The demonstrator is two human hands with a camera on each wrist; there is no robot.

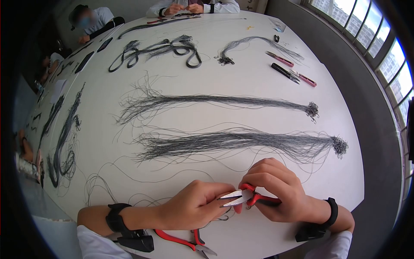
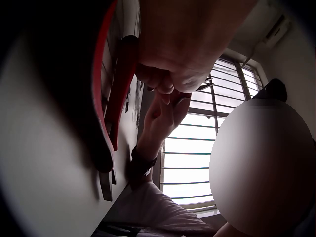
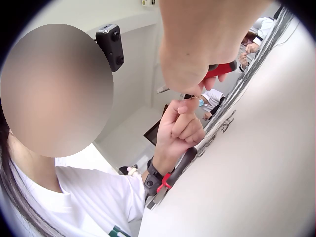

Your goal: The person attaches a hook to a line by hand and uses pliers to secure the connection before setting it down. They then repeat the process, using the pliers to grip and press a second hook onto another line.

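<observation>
In the head view my right hand [image 1: 278, 187] grips red-handled pliers [image 1: 268, 200], their pale metal jaws pointing left. My left hand [image 1: 194, 205] meets the jaw tips with thumb and forefinger pinched together on a thin dark line, mostly hidden by the fingers. The right wrist view shows the left hand [image 3: 180, 128] with its other fingers curled into the palm. Below the left wrist lies a second pair of red-handled pliers [image 1: 177, 239]. Loose thin dark lines [image 1: 99, 183] loop over the table around the left forearm, and a small dark hook shape [image 1: 223, 218] shows under the hands.
Two long bundles of dark line, a nearer one [image 1: 207, 142] and a farther one [image 1: 215, 100], lie across the white table [image 1: 258, 86], tangled hooks at their right ends. Farther off are black thread snips [image 1: 284, 73], pink-handled tools [image 1: 304, 77] and coiled bundles [image 1: 185, 47]. Other people sit around.
</observation>
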